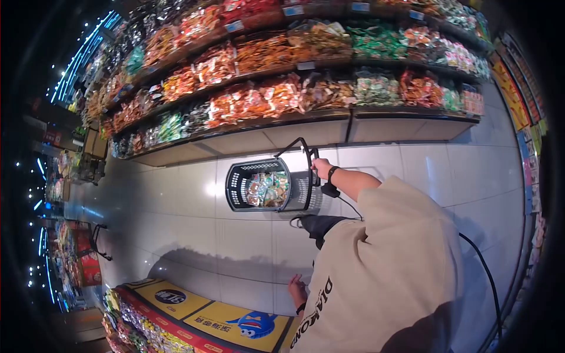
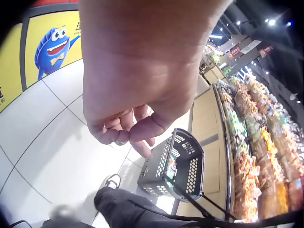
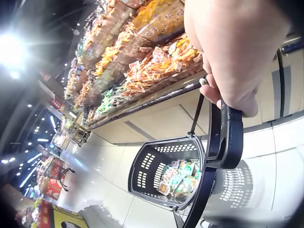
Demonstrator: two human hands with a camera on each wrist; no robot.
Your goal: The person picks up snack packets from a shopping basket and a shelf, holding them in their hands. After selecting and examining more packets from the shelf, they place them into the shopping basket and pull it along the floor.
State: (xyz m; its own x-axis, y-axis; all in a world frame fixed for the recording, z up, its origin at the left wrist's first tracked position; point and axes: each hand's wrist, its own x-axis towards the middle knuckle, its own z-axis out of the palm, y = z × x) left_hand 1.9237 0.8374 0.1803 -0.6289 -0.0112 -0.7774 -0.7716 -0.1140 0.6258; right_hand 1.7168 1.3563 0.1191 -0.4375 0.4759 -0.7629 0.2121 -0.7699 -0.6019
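My right hand (image 1: 321, 168) grips the black handle (image 3: 231, 137) of a dark grey shopping basket, fingers curled round it. The basket (image 1: 234, 187) has slotted walls and hangs in front of me. Several small snack packets (image 3: 179, 178), mostly green, white and brown, lie at its bottom. Its perforated shadow falls on the tiles beside it. Down at my other side, the left hand (image 1: 298, 289) hangs with loosely bent fingers and holds nothing. In the left wrist view, that hand (image 2: 137, 104) partly overlaps the basket behind it.
Tiered shelves (image 1: 253, 100) packed with wrapped snacks run along the far side. A yellow-panelled display (image 1: 235, 320) stands close by my left hand. Further along the aisle is a red display stand (image 1: 88, 267). A black cable (image 1: 485, 270) trails behind me on the tiled floor (image 1: 247, 247).
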